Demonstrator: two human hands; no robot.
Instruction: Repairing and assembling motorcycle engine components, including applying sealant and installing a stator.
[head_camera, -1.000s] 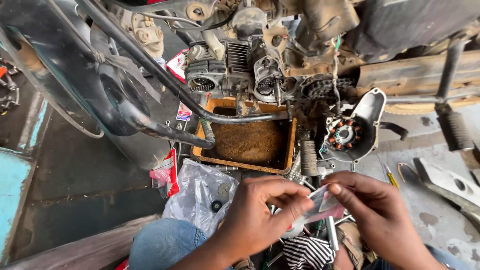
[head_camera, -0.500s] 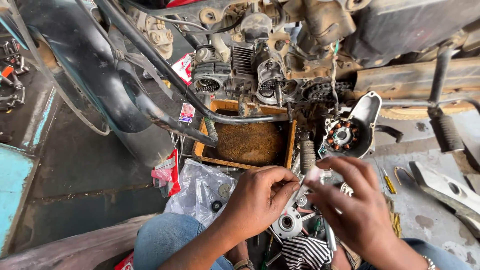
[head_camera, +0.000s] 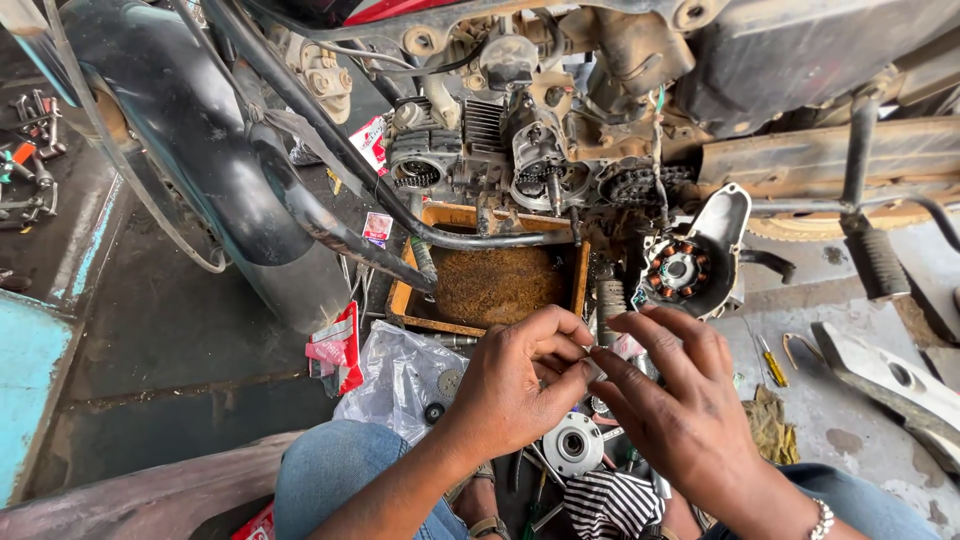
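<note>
**Working a small part between both hands beside a stripped motorcycle engine**

Crouching over the floor, the person has brought the left hand (head_camera: 515, 385) and the right hand (head_camera: 672, 400) together at knee height, fingertips meeting over a small pale part (head_camera: 597, 372) that is mostly hidden between them. The left hand's fingers are curled in narrow, thumb and forefinger pinched on that part; the right hand's fingers are stretched long and close together, their tips touching the same spot, though I cannot tell how firmly they hold it.

Just below the fingertips lies a round silver metal disc (head_camera: 572, 443) with a dark centre hole, and beneath the wrists a black-and-white striped cloth (head_camera: 610, 502). Left of the left knuckles sits a crumpled clear plastic bag (head_camera: 400, 380) with small dark parts inside, and a red and white packet (head_camera: 338, 350) beyond it. Directly past the fingers is a wooden tray (head_camera: 400, 300) holding brown, dirty liquid, set under the open engine (head_camera: 500, 150). Above the right fingers hangs a side cover with a stator coil (head_camera: 678, 268). To the right of that hand a yellow-handled screwdriver (head_camera: 772, 362) lies on the concrete, near a dirty rag (head_camera: 770, 425). A beaded bracelet (head_camera: 820, 520) circles the right wrist
</note>
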